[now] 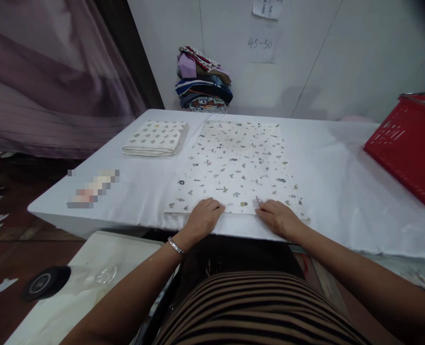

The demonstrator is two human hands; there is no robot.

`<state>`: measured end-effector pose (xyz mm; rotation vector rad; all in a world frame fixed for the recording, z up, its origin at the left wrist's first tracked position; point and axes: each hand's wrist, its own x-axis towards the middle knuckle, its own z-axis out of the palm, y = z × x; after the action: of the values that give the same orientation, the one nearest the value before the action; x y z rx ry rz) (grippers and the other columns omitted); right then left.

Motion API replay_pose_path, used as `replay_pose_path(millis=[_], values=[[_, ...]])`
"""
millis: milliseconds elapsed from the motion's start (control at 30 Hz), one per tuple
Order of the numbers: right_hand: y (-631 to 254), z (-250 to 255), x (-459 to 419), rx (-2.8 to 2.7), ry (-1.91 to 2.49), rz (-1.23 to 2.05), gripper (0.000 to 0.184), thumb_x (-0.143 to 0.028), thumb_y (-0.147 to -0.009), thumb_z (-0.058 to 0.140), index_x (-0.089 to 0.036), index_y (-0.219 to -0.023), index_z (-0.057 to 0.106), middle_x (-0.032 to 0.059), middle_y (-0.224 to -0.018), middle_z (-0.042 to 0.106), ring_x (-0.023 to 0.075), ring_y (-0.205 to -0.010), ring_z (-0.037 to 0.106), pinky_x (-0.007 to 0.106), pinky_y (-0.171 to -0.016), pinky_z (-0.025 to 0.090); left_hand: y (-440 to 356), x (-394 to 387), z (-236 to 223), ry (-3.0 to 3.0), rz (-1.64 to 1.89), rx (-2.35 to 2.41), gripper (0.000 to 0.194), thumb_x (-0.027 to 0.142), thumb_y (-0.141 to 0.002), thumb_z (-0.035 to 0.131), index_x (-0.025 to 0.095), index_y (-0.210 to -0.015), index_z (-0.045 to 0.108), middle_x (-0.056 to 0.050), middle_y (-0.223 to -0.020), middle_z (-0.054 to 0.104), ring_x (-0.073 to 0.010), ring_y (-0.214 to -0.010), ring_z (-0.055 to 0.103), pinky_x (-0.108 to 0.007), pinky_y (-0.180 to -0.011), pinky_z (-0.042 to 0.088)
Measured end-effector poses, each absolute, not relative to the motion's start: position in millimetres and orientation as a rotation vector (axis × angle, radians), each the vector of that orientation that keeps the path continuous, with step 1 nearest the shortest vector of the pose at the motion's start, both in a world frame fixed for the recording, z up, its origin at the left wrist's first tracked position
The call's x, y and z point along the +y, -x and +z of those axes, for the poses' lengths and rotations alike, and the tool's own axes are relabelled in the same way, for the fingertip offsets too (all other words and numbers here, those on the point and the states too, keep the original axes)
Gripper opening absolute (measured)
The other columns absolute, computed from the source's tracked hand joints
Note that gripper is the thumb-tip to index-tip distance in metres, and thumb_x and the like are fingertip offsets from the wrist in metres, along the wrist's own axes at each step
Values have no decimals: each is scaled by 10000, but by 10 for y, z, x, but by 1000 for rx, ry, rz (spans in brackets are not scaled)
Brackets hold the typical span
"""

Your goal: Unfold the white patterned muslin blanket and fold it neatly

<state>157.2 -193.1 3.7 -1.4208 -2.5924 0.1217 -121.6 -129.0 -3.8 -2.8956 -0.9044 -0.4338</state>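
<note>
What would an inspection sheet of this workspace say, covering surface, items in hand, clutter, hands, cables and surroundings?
Surface: table with a smooth-looking white covering.
Items in hand: patterned cloth, spread flat, near edge under the fingers.
Clutter: folded cloth left of it; pixelated item near the left edge, unidentifiable; red basket at right.
Hands: left hand and right hand apart, both on the cloth's near edge; whether they pinch it is unclear.
Cables: nothing seen that is plainly a cable.
Surroundings: fabric stack by the far wall; paper sign reading 45-50; purple drape at left; paper scraps on the floor.
</note>
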Motion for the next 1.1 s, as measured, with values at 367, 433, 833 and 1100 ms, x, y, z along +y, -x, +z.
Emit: replay_pose_path(millis=[367, 433, 833, 1100], values=[[-1660, 37, -1943, -2411, 1428, 443, 300, -191, -861, 438, -254, -1099, 610, 72, -1150, 605, 239, -1053, 520, 440, -951, 378, 1271, -1239, -25, 2950, -381, -874, 188, 218, -892, 455, 193, -1039, 572, -50, -932, 574, -179, -867, 488, -318, -743, 387], [-1682, 25, -1928, -2372, 1407, 512, 305, -190, -850, 454, -257, -1102, 614, 73, -1170, 596, 241, -1077, 514, 442, -965, 369, 1265, -1225, -1, 2960, -363, -869, 176, 228, -893, 460, 195, -1019, 579, -49, -929, 573, -179, -857, 489, -316, -735, 386], [-1665, 101, -1868, -2448, 1467, 451, 366, -139, -827, 409, -221, -1130, 597, 82, -1103, 626, 236, -1008, 546, 397, -886, 413, 1215, -1223, -24, 2894, -412, -884, 150, 194, -891, 447, 186, -959, 581, -47, -870, 580, -188, -817, 493, -314, -683, 387], [-1660, 7, -1889, -2541, 1369, 164, 226, -143, -879, 378, -198, -918, 594, 74, -1032, 631, 207, -934, 545, 344, -809, 431, 1194, -1251, -29, 2942, -388, -747, 126, 134, -882, 424, 158, -939, 534, -63, -930, 573, -189, -851, 496, -330, -741, 399]])
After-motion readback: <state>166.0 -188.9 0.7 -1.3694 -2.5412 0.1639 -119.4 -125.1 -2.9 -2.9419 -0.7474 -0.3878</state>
